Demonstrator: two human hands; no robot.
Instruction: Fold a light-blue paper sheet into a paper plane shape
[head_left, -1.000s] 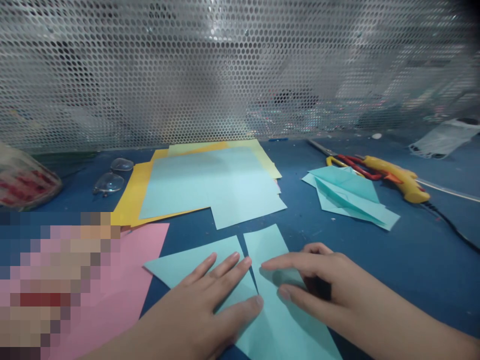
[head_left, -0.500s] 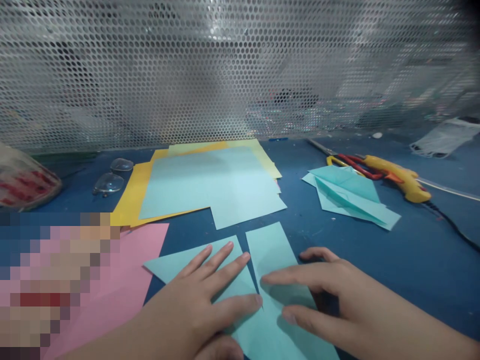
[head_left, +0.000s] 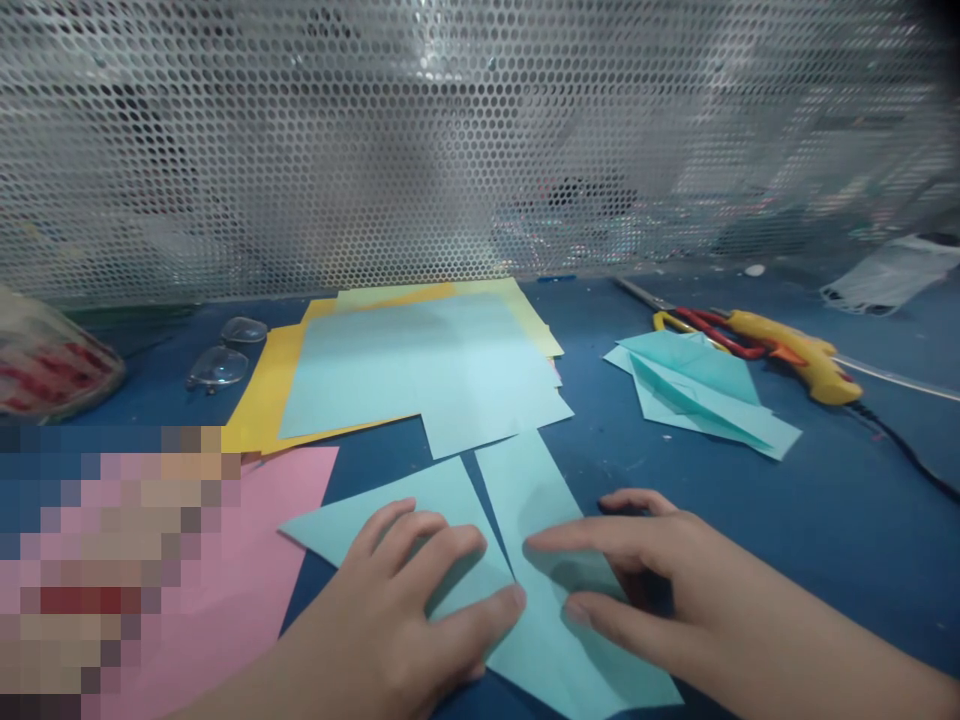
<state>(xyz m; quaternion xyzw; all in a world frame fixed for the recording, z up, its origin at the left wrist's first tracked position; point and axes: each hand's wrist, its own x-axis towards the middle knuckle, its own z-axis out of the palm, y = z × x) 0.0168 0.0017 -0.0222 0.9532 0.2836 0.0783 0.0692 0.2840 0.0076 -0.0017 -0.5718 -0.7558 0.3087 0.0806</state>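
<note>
A light-blue sheet of paper point(head_left: 529, 490) lies in front of me, slit from its far edge into two flaps, the left one pointed. My left hand point(head_left: 420, 590) rests on the left flap with bent fingers apart, its thumb tip by the inner end of the slit. On the right flap, my right hand point(head_left: 637, 570) touches the paper with index finger and thumb spread. Neither hand grips anything. Just beyond lies a stack of paper with a notched light-blue sheet point(head_left: 420, 360) on top. Pink paper point(head_left: 277, 560) lies to the left.
Folded turquoise paper point(head_left: 697, 390) sits at right, by scissors point(head_left: 675, 310) and a yellow glue gun point(head_left: 802, 350) with a cord. Eyeglasses point(head_left: 217, 368) and a jar point(head_left: 52, 355) are at left. A perforated metal panel point(head_left: 450, 150) closes the back. A pixelated patch covers the lower left.
The slit sheet has slid slightly away from me and left, its right flap now reaching the stack. My left fingers have curled more; my right hand is nearly unmoved.
</note>
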